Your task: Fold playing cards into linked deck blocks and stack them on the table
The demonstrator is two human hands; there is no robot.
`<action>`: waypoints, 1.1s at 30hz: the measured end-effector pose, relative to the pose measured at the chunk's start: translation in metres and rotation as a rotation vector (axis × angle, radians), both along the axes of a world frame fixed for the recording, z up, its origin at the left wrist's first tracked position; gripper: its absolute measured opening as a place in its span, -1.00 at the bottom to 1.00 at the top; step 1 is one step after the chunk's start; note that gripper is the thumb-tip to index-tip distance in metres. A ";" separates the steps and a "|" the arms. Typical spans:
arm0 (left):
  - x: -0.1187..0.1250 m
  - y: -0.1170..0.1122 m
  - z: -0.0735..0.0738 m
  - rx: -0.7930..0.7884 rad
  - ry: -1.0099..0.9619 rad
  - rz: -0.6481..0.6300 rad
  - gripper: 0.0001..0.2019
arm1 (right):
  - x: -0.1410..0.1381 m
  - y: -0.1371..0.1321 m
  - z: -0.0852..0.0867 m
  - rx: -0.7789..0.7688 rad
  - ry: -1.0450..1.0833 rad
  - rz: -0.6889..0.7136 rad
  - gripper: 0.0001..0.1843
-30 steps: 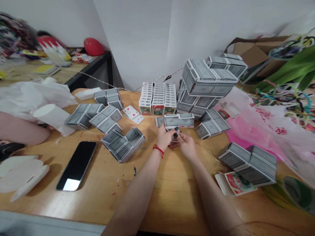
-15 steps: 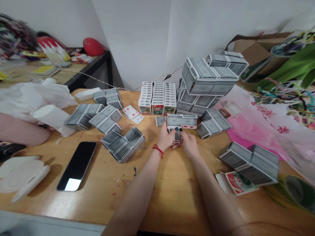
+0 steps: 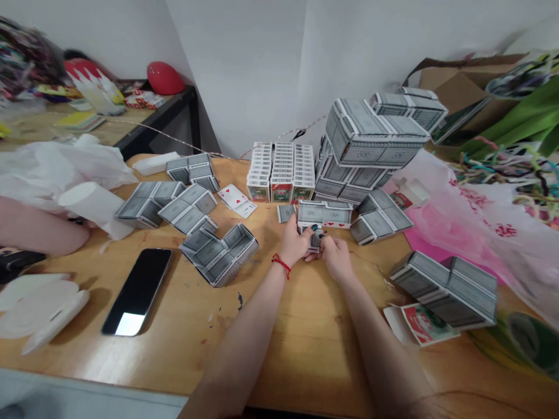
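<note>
— Where are the hands?
— Mid-frame, the left hand [image 3: 293, 245] and right hand [image 3: 337, 258] both pinch a small grey-backed stack of playing cards [image 3: 314, 239] above the wooden table [image 3: 279, 326].
— Nearby?
— A folded grey card block [image 3: 324, 213] lies just behind; a black phone [image 3: 137, 291] lies lower left.

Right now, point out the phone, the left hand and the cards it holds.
phone [image 3: 137, 291], head view, middle of its dark screen.
left hand [image 3: 294, 244], head view, back of the hand.
held cards [image 3: 315, 239], head view, grey patterned face between the fingertips.
</note>
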State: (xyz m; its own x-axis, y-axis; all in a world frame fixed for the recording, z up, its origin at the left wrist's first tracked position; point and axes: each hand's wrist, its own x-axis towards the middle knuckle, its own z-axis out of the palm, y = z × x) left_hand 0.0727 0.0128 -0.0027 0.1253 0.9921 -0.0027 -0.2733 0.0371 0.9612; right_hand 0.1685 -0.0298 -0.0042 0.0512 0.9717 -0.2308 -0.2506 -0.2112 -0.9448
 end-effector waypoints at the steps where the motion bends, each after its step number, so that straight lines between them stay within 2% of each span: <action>1: 0.000 0.000 0.001 0.001 0.000 0.008 -0.66 | 0.000 0.000 -0.001 0.013 0.012 -0.002 -0.86; 6: 0.000 0.000 0.001 -0.038 -0.041 0.024 -0.67 | -0.001 0.000 -0.003 0.038 0.065 0.010 -0.90; 14: 0.000 0.002 -0.003 -0.117 -0.163 0.019 -0.61 | -0.002 -0.001 0.000 0.079 0.105 0.088 -0.86; 23: -0.001 -0.001 0.003 -0.117 -0.184 0.013 -0.58 | -0.001 -0.001 -0.004 0.118 0.125 0.117 -0.80; 33: -0.002 0.002 0.006 -0.096 -0.203 0.100 -0.64 | -0.003 -0.001 0.002 0.106 0.249 0.104 -0.76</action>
